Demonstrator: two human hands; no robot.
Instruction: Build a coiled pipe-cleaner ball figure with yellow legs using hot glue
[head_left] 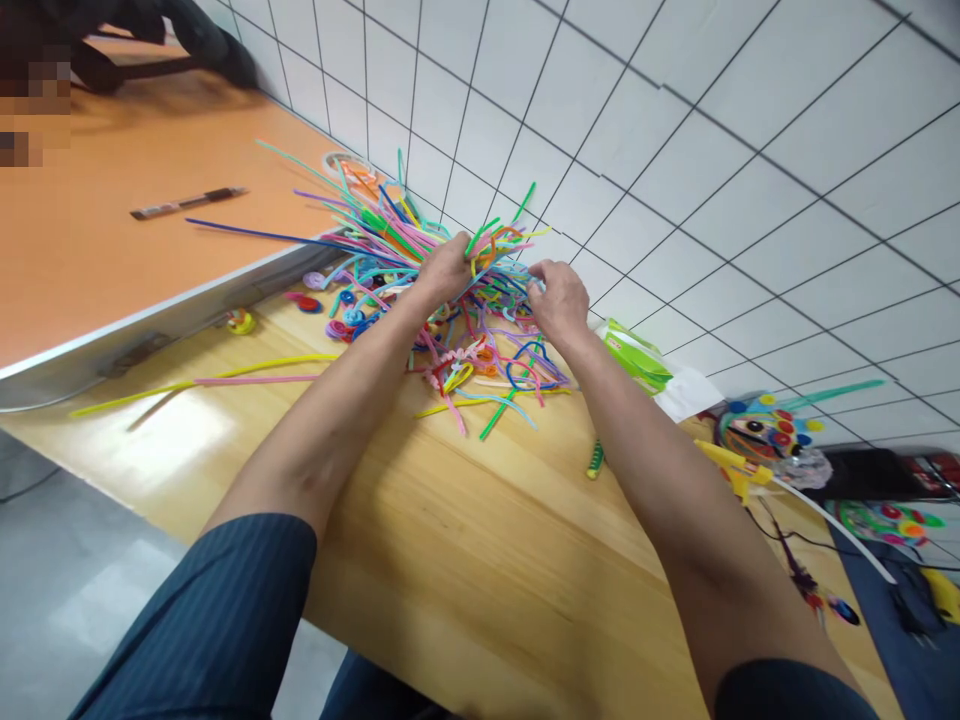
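Note:
A big heap of coloured pipe cleaners (382,235) lies on the wooden table against the tiled wall. My left hand (448,268) is closed round a bundle of them, whose ends stick out on both sides. To its right, my right hand (559,298) has its thumb and fingers pinched at the right edge of the heap, by a light blue strand. Bent and curled pieces (457,365) lie below and between the hands. A yellow pipe cleaner (285,360) and a pink one (255,380) stretch out at the left.
An orange table (90,270) with a pen (187,203) adjoins at the left. A small yellow figure (240,321) lies near its edge. Right of my right hand are a green tissue pack (637,358), a yellow glue gun (731,465), decorated round pieces (769,425) and cables.

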